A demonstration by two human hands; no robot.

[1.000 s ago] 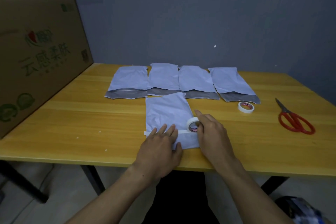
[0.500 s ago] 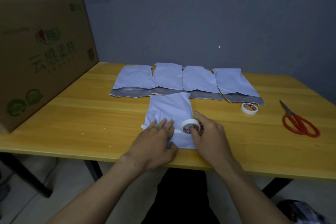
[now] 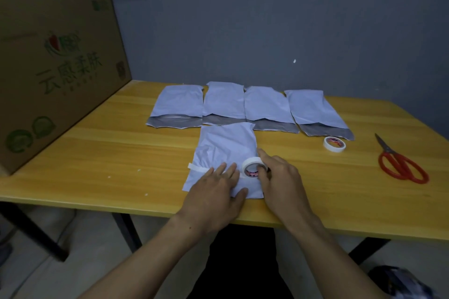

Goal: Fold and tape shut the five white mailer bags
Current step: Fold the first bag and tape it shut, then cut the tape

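Note:
A folded white mailer bag lies near the front edge of the yellow table. My left hand presses flat on its lower part, fingers spread. My right hand grips a white tape roll standing on the bag. A strip of tape runs from the roll across the bag and sticks out past its left edge. Behind it several white mailer bags lie in a row, grey flaps open toward me.
A second tape roll lies right of the bags. Red-handled scissors rest near the table's right edge. A large cardboard box stands on the table's left side. A grey wall rises behind.
The tape roll in my right hand has shifted slightly left along the bag. My left hand stays pressed on the bag. The camera view has turned a little to the left.

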